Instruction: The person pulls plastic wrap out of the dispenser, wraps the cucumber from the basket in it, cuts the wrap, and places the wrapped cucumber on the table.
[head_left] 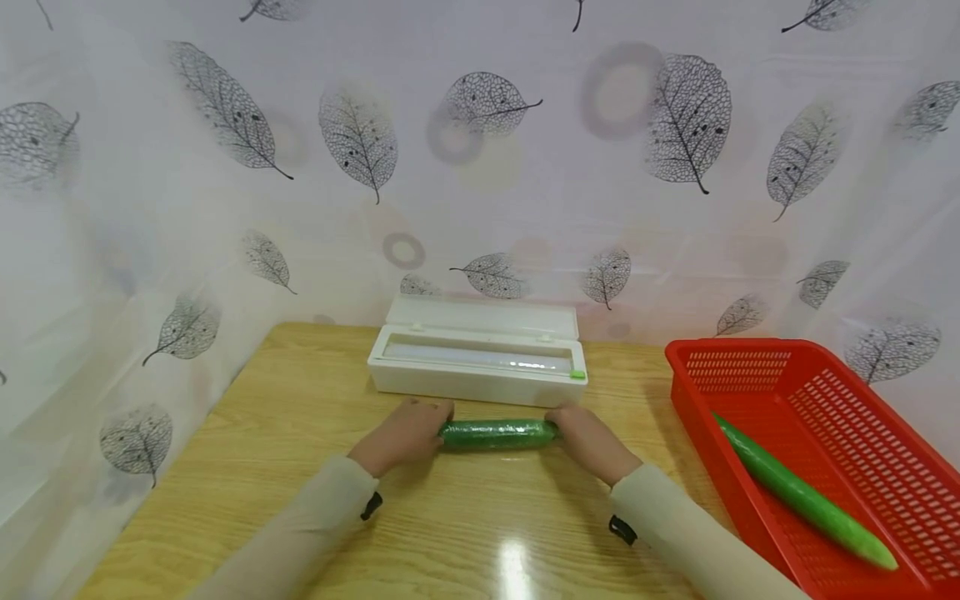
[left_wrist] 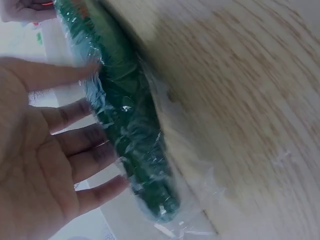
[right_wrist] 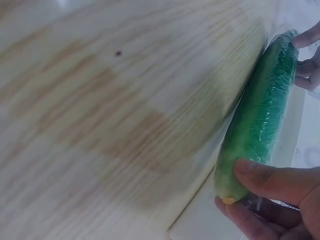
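Note:
A green cucumber (head_left: 498, 434) wrapped in clear plastic film lies crosswise between the two hands, low over the wooden table. The left hand (head_left: 412, 433) holds its left part; in the left wrist view the thumb lies on the film and the fingertips meet the cucumber's side. Loose film (left_wrist: 195, 200) sticks out past that end. At the other end, the right hand (head_left: 592, 437) pinches the cucumber (right_wrist: 257, 120) between thumb and fingers near its pale tip. Just behind the hands stands a white film dispenser box (head_left: 472, 384), its lid raised and a film roll (head_left: 480, 357) inside.
To the right is a red plastic basket (head_left: 712, 467) with another cucumber (head_left: 810, 500) in it. A leaf-patterned sheet (head_left: 525, 200) hangs behind the table (head_left: 450, 533) and along its left side.

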